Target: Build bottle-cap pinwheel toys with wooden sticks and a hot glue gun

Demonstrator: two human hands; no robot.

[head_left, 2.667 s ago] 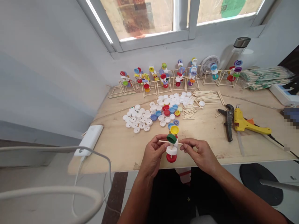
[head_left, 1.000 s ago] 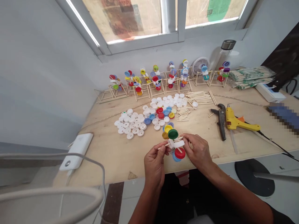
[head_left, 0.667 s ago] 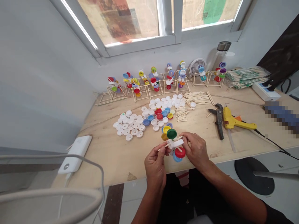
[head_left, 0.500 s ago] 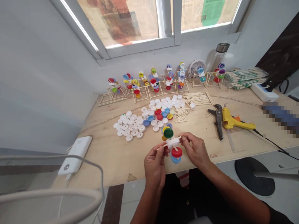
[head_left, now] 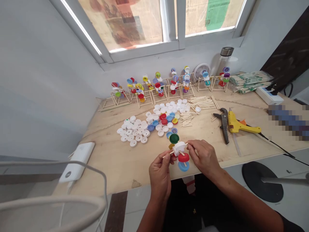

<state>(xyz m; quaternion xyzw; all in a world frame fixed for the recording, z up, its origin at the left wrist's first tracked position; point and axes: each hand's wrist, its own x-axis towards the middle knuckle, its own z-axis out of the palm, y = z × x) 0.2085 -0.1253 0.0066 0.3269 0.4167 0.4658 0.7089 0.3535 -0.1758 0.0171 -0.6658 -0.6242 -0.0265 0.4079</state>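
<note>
Bottle-cap toy [head_left: 180, 149] is held in the air over the front edge of the plywood bench [head_left: 103, 167], near its middle. Along the back edge, below the window [head_left: 210, 16], stands a row of similar cap toys on craft-stick frames [head_left: 159, 87], with a small desk fan [head_left: 200, 71] and a glass bottle [head_left: 223, 58] behind them. Bundled sticks in plastic [head_left: 251, 82] lie at the back right corner, near a power strip [head_left: 269, 95]. A white power bank [head_left: 76, 162] lies at the left edge. Mid-bench spread loose white caps [head_left: 134, 130] and coloured caps [head_left: 164, 121], beside a stack of craft sticks [head_left: 202, 103] and shorter cut sticks [head_left: 185, 119]. Toward the right edge lie pliers [head_left: 224, 125] and a yellow hot glue gun [head_left: 238, 126].

The toy has a white hub, green and yellow caps above, and red and blue caps below on a stick. The left hand [head_left: 160, 174] pinches the hub's left side and a crosswise stick between thumb and fingers. The right hand [head_left: 204, 158] clamps the hub's right side with its fingertips.
</note>
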